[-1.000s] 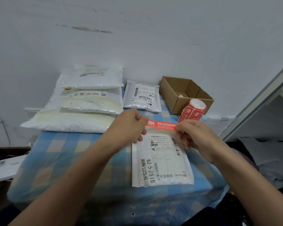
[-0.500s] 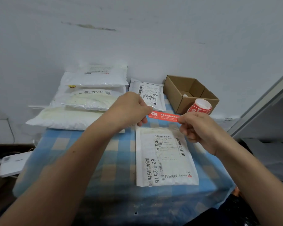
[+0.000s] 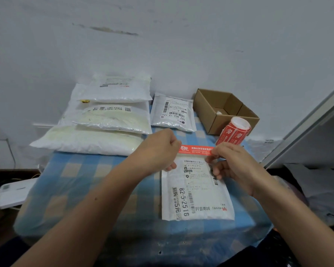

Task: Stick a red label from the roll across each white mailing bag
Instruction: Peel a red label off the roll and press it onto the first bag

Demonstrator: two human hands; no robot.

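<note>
Dim, flat bluish light, soft shadows, wide-angle bending at edges, slight blur

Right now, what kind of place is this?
Probably a home parcel-packing corner, not a warehouse: white mailing bags piled on a checked tablecloth, with a roll of red labels beside a small cardboard box, all pushed against a wall.

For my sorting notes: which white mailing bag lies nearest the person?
The flat bag printed 82-5-2516, just below the red label; the rest lie back by the wall.
</note>
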